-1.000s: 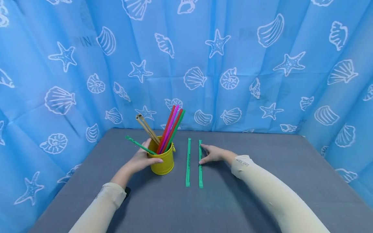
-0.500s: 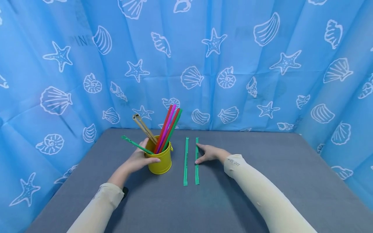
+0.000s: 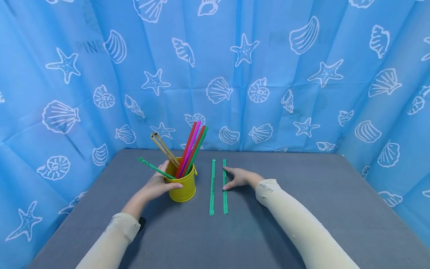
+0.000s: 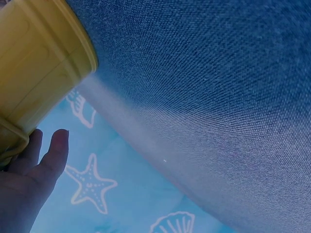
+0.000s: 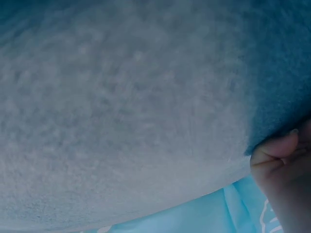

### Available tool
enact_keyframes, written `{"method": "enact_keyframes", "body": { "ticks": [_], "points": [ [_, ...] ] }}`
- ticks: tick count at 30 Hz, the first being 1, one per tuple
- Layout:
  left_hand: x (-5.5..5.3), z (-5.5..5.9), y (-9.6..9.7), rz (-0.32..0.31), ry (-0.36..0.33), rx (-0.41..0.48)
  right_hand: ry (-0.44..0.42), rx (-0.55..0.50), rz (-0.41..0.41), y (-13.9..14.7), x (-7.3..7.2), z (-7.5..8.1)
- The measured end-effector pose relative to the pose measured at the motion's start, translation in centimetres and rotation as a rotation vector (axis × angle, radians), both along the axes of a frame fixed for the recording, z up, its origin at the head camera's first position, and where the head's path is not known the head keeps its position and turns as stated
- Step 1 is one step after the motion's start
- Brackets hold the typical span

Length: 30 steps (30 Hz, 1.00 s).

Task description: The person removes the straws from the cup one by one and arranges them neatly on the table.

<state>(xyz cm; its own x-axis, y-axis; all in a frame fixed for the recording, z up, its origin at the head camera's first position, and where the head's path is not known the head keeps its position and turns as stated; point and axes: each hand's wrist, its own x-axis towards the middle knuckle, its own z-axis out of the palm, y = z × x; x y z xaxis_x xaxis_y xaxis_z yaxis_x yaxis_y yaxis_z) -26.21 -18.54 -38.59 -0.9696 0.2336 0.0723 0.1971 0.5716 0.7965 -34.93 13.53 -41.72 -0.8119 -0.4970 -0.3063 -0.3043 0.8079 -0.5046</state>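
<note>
My left hand holds a small yellow bucket, thumb across its front and fingers at its far left side. Red, magenta and green straws lean in it, with tan sticks and a slim green wrapped stick slanting left. On the table two more slim wrapped sticks lie side by side, a left one and a right one. My right hand touches the right one with thumb and forefinger spread along it. The left wrist view shows the bucket beside my fingers; the right wrist view shows my hand partly.
A grey cloth-covered table spreads around both hands. Behind it hangs a blue curtain with white shells and starfish. A dark object sits at my left wrist.
The whole head view has shifted, with everything slightly further left. Between the frames, my hands, the bucket and the two sticks keep nearly the same places on the table.
</note>
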Motion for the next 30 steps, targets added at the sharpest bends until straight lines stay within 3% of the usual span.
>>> {"method": "enact_keyframes", "body": {
  "ticks": [15,22,27,30],
  "points": [
    [0.2,0.0,-0.3,0.003,-0.004,-0.019,0.002,0.008,-0.006,-0.4,0.7,0.5],
    [0.0,-0.1,-0.1,-0.006,0.002,-0.011,-0.066,-0.038,0.012,0.5,1.1,1.4],
    [-0.1,-0.1,-0.1,-0.006,0.0,-0.009,-0.081,-0.129,0.024,0.9,1.3,2.9],
    [-0.1,-0.1,-0.1,-0.006,0.004,-0.002,-0.044,-0.263,0.03,0.6,1.4,4.0]
  ]
}}
